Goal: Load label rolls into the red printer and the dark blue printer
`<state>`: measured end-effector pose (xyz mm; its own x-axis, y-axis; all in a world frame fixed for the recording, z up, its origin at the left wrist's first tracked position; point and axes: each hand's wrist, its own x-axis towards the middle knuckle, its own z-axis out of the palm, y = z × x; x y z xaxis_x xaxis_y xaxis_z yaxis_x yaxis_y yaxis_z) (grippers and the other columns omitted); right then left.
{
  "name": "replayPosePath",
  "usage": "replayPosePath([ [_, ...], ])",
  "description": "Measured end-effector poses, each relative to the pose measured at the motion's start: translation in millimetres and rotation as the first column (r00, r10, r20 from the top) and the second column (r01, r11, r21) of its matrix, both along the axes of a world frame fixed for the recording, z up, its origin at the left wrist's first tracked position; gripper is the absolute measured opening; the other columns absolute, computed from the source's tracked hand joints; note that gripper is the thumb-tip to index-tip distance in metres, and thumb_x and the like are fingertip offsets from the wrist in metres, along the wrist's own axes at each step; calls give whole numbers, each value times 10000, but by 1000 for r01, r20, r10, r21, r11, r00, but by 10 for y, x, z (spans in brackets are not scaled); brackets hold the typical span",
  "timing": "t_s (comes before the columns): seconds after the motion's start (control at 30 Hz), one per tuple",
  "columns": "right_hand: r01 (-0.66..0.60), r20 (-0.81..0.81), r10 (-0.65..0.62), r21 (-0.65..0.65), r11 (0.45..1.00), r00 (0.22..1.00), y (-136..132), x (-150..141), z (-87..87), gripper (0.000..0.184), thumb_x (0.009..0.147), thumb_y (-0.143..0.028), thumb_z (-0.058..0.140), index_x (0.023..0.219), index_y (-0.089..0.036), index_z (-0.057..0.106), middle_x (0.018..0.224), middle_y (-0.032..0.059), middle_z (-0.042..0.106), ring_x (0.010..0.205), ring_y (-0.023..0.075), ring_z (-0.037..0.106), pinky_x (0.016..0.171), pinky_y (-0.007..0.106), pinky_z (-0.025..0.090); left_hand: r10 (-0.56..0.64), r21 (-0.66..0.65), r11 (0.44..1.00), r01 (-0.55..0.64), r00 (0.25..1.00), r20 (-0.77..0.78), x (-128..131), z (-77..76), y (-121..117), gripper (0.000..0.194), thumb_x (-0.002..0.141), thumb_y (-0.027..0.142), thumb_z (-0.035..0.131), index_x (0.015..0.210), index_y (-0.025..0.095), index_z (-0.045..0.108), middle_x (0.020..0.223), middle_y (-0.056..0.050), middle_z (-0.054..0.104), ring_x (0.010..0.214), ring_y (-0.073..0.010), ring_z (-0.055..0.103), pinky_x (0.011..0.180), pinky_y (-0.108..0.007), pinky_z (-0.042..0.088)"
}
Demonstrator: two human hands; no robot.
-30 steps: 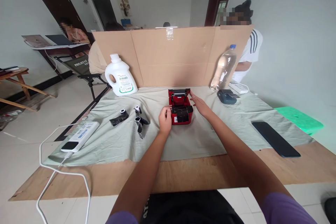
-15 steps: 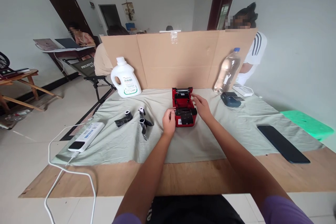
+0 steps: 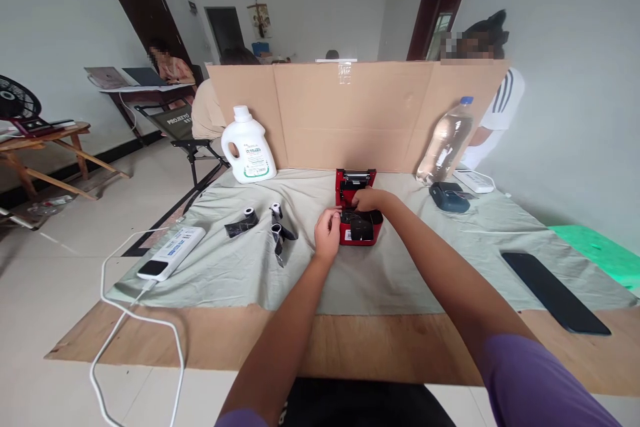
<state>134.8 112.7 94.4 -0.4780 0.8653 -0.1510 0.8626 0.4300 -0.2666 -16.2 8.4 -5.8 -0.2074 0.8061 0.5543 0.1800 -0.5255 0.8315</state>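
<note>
The room has pale walls (image 3: 320, 0), and a wooden counter (image 3: 375, 350) is partly covered by a light cloth (image 3: 400, 287); at its far side stands a cardboard panel (image 3: 350, 113). On the far left, apart from the counter, a fan (image 3: 17, 97) is on a wooden stool (image 3: 75, 143). On the left of the cloth lies a white box (image 3: 173, 252) with a white cable (image 3: 175, 330). Farther, there is a white jug (image 3: 253, 153), and nearer, small black rolls (image 3: 243, 223). The left hand (image 3: 327, 235) touches the left side of a red device (image 3: 346, 227), which is at the middle of the cloth, its lid raised. The right hand (image 3: 369, 200) reaches over its opening. The hands are near each other; I cannot tell whether either one grips something, because some fingers are hidden. To the right, a clear bottle (image 3: 447, 147) leans at the far side, with a dark gadget (image 3: 449, 199) nearer. A black phone (image 3: 555, 292) lies at the near right.
</note>
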Motion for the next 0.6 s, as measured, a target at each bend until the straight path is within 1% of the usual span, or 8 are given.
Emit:
replayPosePath([
  [0.07,8,25,-8,-15,1000,1000,16,-21,7,208,597,-264,816,493,-228,639,585,73,664,818,302,677,768,388,543,-3,4,1000,3,1000,3,0,1,2,261,1014,348,432,991,223,660,1145,-75,725,1131,-209,660,1030,-379,496],
  [0.13,10,28,-9,-26,1000,1000,-4,-7,56,216,620,-288,809,513,-222,633,572,53,648,736,264,663,722,361,537,0,6,1000,0,1000,6,2,7,1,259,1013,347,435,980,222,660,1138,-75,726,1123,-211,661,1022,-378,498],
  [0.2,8,7,-7,-30,1000,1000,-56,33,137,167,679,-295,770,588,-212,657,592,34,653,663,226,643,663,329,519,2,1,1000,-2,1000,9,4,17,-5,260,1013,352,437,975,220,658,1138,-77,726,1121,-213,662,1016,-378,501],
  [0.27,-2,-32,1,-25,1000,999,-137,79,231,86,757,-266,702,705,-198,697,677,38,698,659,211,643,638,309,499,-4,-6,1000,4,1000,12,4,27,-14,264,1014,361,440,972,218,658,1143,-78,726,1122,-214,661,1010,-374,504],
  [0.37,22,-170,-23,-10,1000,985,-298,110,342,133,846,-224,614,883,-193,738,896,68,762,762,231,675,696,320,501,-18,-1,1000,18,999,33,-1,36,-27,269,1016,377,450,967,213,658,1131,-78,724,1113,-211,658,1004,-359,503],
  [0.47,64,-326,-50,33,997,944,-476,95,413,218,910,-219,547,984,-192,750,1054,91,759,899,267,685,804,357,504,-25,-2,1000,25,999,41,-13,36,-29,302,1018,412,449,962,208,664,1060,-74,721,1052,-206,659,964,-341,511],
  [0.53,43,-366,-19,56,998,930,-585,86,458,257,940,-213,502,1018,-185,746,1091,97,749,966,269,675,854,365,495,-6,-20,1000,7,998,58,-25,41,-27,341,1016,447,443,959,202,673,1004,-71,713,980,-197,660,890,-320,524],
  [0.6,1,-384,24,64,998,923,-670,84,503,272,953,-200,480,1050,-178,733,1128,97,739,1015,255,663,886,355,483,33,-49,998,-27,992,125,-47,66,-29,369,1008,482,444,984,197,677,956,-65,701,846,-170,645,753,-281,519],
])
